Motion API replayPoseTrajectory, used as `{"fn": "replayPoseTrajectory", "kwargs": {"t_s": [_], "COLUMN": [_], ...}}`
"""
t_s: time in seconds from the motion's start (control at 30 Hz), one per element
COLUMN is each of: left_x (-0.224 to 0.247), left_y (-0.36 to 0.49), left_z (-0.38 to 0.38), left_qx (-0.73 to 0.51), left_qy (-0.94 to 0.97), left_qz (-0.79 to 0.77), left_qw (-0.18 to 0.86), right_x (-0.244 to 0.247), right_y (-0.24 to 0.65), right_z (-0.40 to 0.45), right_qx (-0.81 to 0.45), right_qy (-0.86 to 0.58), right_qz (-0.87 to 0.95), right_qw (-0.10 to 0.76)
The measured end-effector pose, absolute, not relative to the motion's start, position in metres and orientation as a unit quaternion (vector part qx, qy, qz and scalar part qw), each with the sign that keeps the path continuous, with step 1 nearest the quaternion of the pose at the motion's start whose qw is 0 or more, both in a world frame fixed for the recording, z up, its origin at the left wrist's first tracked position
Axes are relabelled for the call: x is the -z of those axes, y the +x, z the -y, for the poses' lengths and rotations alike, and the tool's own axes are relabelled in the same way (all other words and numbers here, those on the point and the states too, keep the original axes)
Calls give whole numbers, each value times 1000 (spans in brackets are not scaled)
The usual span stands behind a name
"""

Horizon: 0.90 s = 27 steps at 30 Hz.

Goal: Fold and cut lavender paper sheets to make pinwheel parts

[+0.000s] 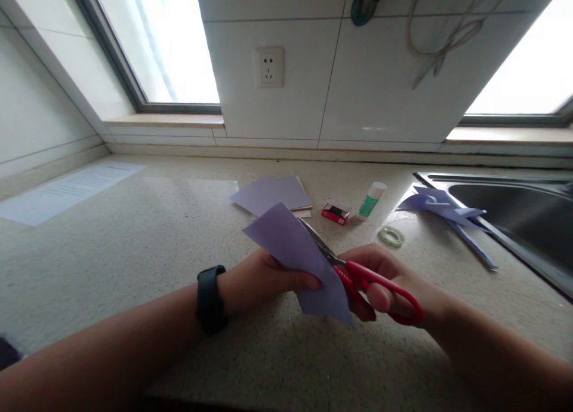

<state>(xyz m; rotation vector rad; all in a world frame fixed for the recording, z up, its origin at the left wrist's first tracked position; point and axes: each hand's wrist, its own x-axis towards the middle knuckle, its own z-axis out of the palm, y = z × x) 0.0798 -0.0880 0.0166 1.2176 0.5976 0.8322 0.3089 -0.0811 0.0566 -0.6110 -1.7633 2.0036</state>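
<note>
Head view looks down on two bare hands meeting above a speckled counter (134,245). The left hand (264,279), with a black watch (210,298) on its wrist, is closed on a sheet of purple paper (299,257), thumb on the near face and fingers hidden behind it. The sheet is held off the counter, tilted, its upper corner pointing away and to the left. The right hand (385,280) is wrapped around red-handled scissors (358,274), thumb and fingers through the loops. The blades run up and to the left across the paper's right edge, partly behind it; how wide they stand cannot be told.

Just beyond the hands, more purple paper lies flat in a small stack (273,194) on the counter. To its right sit a small red box (335,212) and a white glue stick (371,200) with a green label, lying on its side. Nearer the right hand lies a roll of clear tape (391,237). Further right, a folded purple paper shape (441,209) rests at the edge of a steel sink (514,221). At the far left, a printed white sheet (67,191) lies flat. A wall socket (268,67) is set in the tiles behind, between two bright windows.
</note>
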Motion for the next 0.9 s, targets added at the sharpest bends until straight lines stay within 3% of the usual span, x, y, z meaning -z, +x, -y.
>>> {"fn": "replayPoseTrajectory", "kwargs": {"t_s": [0.9], "left_x": [-23], "left_y": [79], "left_z": [89], "left_qx": [-338], "left_qy": [565], "left_qz": [-262], "left_qw": [706], "right_x": [-55], "right_y": [307], "right_z": [84], "right_qx": [-709], "right_qy": [-230], "right_qz": [623], "right_qw": [237]}}
